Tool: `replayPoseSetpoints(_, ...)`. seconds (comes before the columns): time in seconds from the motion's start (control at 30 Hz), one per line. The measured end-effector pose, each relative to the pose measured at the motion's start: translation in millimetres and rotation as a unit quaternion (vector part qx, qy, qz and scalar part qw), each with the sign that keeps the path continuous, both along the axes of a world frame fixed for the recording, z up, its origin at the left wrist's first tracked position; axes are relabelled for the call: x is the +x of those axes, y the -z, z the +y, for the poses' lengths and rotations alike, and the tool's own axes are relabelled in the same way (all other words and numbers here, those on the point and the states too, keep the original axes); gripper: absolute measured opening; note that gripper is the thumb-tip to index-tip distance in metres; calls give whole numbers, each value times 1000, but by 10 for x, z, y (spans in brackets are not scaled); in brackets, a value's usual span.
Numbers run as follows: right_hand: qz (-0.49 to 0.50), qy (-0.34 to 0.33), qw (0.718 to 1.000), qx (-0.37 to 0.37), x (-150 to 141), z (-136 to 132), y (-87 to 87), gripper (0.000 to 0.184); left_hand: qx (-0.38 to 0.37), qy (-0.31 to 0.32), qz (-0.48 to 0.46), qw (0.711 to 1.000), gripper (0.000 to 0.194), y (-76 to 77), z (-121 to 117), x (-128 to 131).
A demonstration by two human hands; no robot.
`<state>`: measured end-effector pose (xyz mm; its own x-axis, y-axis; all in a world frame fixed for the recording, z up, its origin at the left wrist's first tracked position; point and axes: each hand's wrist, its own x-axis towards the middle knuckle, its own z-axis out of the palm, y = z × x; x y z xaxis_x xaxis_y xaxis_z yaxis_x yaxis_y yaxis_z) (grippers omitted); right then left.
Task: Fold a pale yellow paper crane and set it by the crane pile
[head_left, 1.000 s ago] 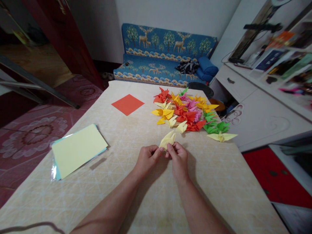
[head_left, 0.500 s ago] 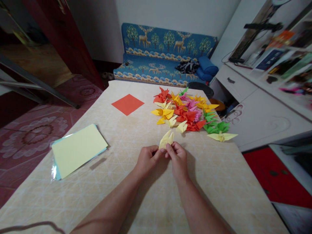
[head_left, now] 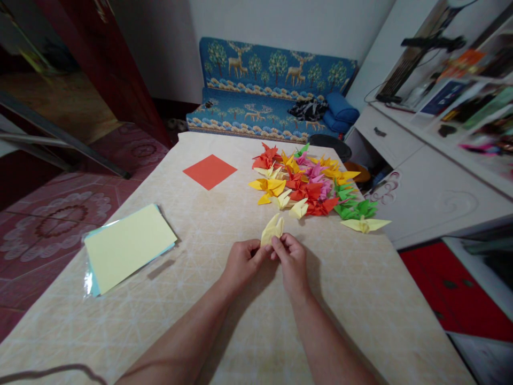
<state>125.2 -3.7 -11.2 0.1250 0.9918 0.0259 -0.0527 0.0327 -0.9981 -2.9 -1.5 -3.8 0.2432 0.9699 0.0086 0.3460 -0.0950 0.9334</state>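
Note:
A pale yellow folded paper piece (head_left: 272,229) stands between my two hands just above the beige table (head_left: 224,331). My left hand (head_left: 242,262) pinches its lower left edge and my right hand (head_left: 291,259) pinches its lower right edge, fingers closed on the paper. Beyond it lies a heap of several folded paper cranes (head_left: 310,184) in red, yellow, pink, orange and green. A flat red paper square (head_left: 209,171) lies at the far left of the heap.
A stack of pale yellow sheets in a clear wrapper (head_left: 128,247) lies at the table's left. A blue patterned sofa (head_left: 272,91) stands behind the table and a white cabinet (head_left: 425,176) stands to the right. A dark cord (head_left: 48,371) crosses the near left corner.
The yellow paper piece has turned more upright and narrowed between my fingers, and my right hand has shifted slightly left. The rest stays as it was.

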Motion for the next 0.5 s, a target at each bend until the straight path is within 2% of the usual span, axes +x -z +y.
replayPoseSetpoints(0.5, -38, -1, 999, -14, -16, 12, 6, 27, 6, 2, 9, 1000, 46, -10, 3, -1)
